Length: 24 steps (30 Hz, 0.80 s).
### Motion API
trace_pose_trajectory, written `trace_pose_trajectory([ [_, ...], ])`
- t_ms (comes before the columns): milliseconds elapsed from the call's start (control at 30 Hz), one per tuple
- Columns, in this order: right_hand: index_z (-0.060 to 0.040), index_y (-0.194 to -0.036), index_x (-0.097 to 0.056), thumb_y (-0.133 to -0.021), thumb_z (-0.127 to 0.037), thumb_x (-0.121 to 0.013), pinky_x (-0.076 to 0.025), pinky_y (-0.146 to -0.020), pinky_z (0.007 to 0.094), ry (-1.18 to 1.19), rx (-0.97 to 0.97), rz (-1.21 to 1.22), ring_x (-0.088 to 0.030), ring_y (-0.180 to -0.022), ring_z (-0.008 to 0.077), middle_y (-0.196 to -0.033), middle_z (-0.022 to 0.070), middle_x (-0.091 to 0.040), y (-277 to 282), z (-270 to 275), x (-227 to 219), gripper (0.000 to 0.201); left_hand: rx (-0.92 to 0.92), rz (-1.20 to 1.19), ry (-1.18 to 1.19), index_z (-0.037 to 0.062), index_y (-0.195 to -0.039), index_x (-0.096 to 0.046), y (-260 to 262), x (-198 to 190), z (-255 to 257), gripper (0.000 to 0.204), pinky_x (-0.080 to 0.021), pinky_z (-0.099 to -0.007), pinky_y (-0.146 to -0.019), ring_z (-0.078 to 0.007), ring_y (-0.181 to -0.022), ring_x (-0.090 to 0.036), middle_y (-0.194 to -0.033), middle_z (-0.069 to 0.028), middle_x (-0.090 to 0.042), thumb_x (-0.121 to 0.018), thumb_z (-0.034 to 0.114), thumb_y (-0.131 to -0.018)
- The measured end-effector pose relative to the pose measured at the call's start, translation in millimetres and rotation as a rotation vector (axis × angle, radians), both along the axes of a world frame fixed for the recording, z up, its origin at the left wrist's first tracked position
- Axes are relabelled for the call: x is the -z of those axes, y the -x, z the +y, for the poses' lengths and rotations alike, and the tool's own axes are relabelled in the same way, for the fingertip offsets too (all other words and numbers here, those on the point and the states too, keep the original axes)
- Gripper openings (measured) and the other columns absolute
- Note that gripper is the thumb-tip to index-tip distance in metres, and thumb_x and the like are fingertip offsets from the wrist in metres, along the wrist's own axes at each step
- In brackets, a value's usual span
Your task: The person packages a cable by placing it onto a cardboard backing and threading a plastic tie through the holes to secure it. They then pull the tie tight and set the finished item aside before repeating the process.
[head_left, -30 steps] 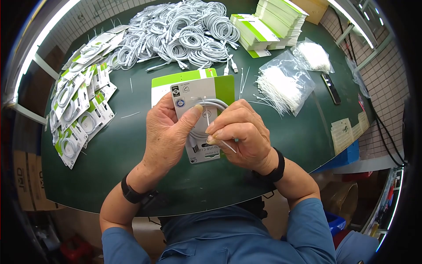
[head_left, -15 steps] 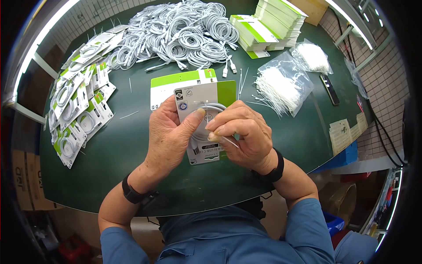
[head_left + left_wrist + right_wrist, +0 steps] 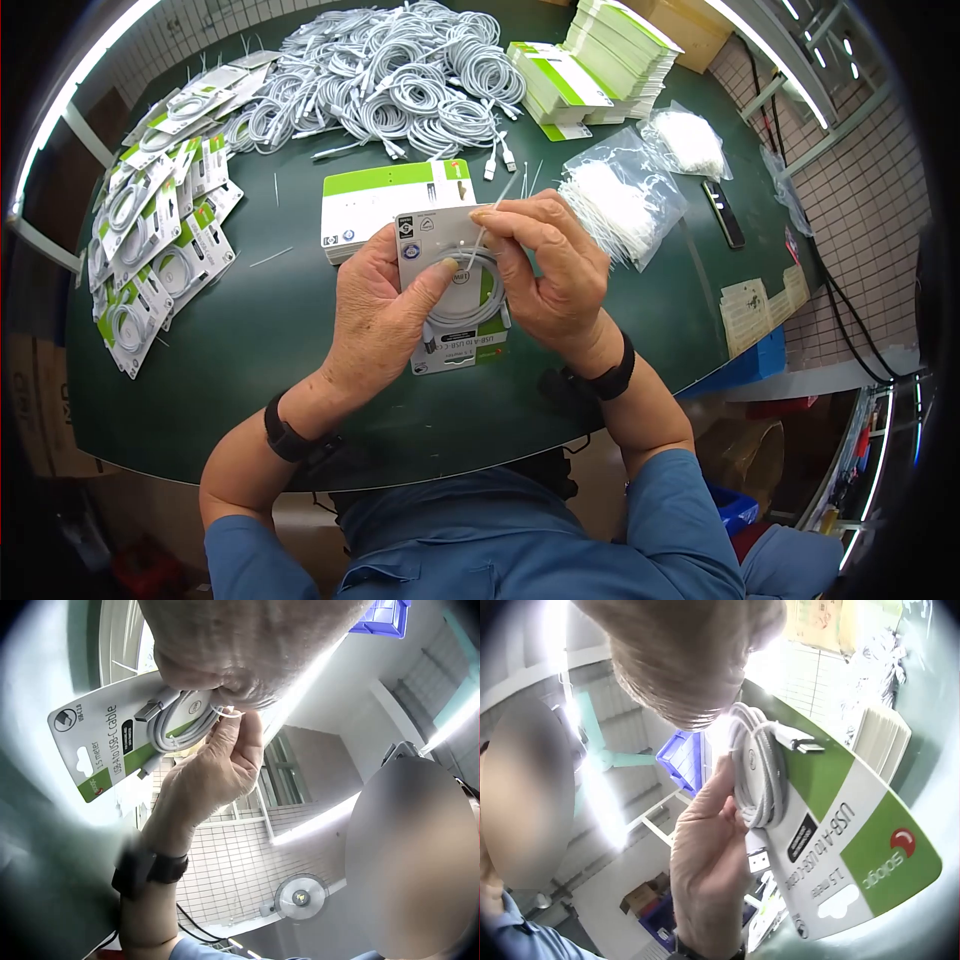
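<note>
In the head view my left hand (image 3: 375,310) grips a white and green card (image 3: 440,222) by its left side, thumb pressed near the top of a coiled white cable (image 3: 465,318) lying on the card. The thumb and index finger of my right hand (image 3: 555,270) pinch a thin white tie (image 3: 482,240) that slants up from the coil. In the left wrist view the tie (image 3: 229,713) loops between the hands, beside the cable (image 3: 169,733). A USB plug (image 3: 759,859) and a smaller plug (image 3: 799,741) stick out from the coil in the right wrist view.
A card stack (image 3: 345,212) lies behind the held card. Farther back are piled cables (image 3: 400,85) and taller card stacks (image 3: 600,75). Finished-looking carded cables (image 3: 150,235) spread at left; bagged ties (image 3: 625,195) and a black phone-like object (image 3: 722,213) lie at right.
My right fingers have moved up, and the tie that slanted down to the right now points upward. More of the coil's right side shows. The whole head view has shifted slightly.
</note>
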State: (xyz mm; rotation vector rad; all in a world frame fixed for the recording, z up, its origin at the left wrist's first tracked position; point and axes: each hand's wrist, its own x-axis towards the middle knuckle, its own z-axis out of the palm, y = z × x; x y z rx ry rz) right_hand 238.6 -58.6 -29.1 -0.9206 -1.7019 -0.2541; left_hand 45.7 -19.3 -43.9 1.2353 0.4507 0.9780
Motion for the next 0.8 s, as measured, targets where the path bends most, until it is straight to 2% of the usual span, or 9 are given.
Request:
trace_pose_trajectory([
  [100,-0.0022,-0.112,-0.076,-0.083,0.008,-0.084,-0.055,-0.068,0.0312,-0.073,0.04,-0.129,-0.071,-0.084,0.0245,-0.102,0.0136,-0.076,-2,2,4,0.032,0.002,-0.001,-0.005,-0.0042,-0.139,-0.06,0,0,0,0.037,-0.059,-0.0319,-0.098,-0.0155,-0.111,-0.071,-0.126,-0.0124,-0.074,-0.066,0.0,-0.103],
  [233,-0.0064,-0.11,-0.078,-0.079,0.008,-0.085,-0.056,-0.068,0.0313,-0.012,0.02,-0.233,-0.07,-0.086,0.0236,-0.105,0.0091,-0.074,-7,-9,-3,0.035,0.012,0.007,-0.009,-0.0039,-0.138,-0.061,0,-1,-1,0.036,-0.059,-0.0318,-0.098,-0.0154,-0.111,-0.071,-0.125,-0.0123,-0.074,-0.066,0.0,-0.103],
  [533,-0.0103,-0.108,-0.079,-0.073,0.005,-0.087,-0.056,-0.067,0.0314,-0.114,-0.071,-0.279,-0.067,-0.083,0.0218,-0.106,0.0054,-0.073,0,-17,-6,0.039,-0.005,-0.016,-0.041,-0.0031,-0.137,-0.062,3,-6,0,0.034,-0.059,-0.0319,-0.096,-0.0151,-0.108,-0.072,-0.123,-0.0124,-0.075,-0.067,0.0,-0.103],
  [800,-0.0118,-0.109,-0.077,-0.075,0.005,-0.087,-0.056,-0.065,0.0318,-0.09,0.042,-0.303,-0.068,-0.083,0.0223,-0.105,0.0051,-0.073,-1,-20,-8,0.039,-0.019,0.0,-0.049,-0.0033,-0.136,-0.062,3,-7,0,0.034,-0.059,-0.0317,-0.096,-0.015,-0.108,-0.072,-0.122,-0.0123,-0.076,-0.067,0.0,-0.103],
])
